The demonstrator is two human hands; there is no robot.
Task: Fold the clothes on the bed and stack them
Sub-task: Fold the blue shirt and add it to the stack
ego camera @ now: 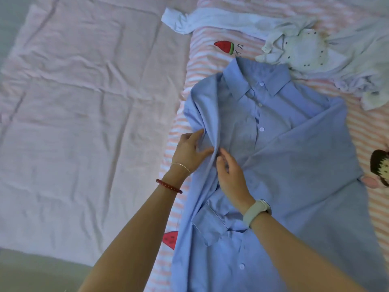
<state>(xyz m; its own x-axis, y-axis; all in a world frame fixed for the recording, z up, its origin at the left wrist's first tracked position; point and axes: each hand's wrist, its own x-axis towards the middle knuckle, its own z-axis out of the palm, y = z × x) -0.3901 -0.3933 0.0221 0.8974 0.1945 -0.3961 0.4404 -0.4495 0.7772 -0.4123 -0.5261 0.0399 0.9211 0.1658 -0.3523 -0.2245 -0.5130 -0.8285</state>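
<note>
A blue button-up shirt [273, 157] is laid front-up on a pink-and-white striped bedspread [202, 60], and everything below is placed relative to that shirt. Its long axis runs from the collar [255, 81] at the far end down to the hem nearest the viewer, tilted slightly leftward at the top. The shirt's right-hand side is already folded in across the front as a broad diagonal panel.

The left-hand edge is raised into a soft ridge about midway along the shirt's length. This ridge is pinched by the left hand [189, 150], which sits on the shirt's outer left side. The right hand [230, 175] lies just inside the ridge, over the button placket, fingers curled toward the same fold; whether cloth is actually gripped there cannot be told. The hands are nearly touching, with the left one nearer the edge to be folded.

Beyond the collar, a crumpled white garment [299, 51] is seen, unfolded.
</note>
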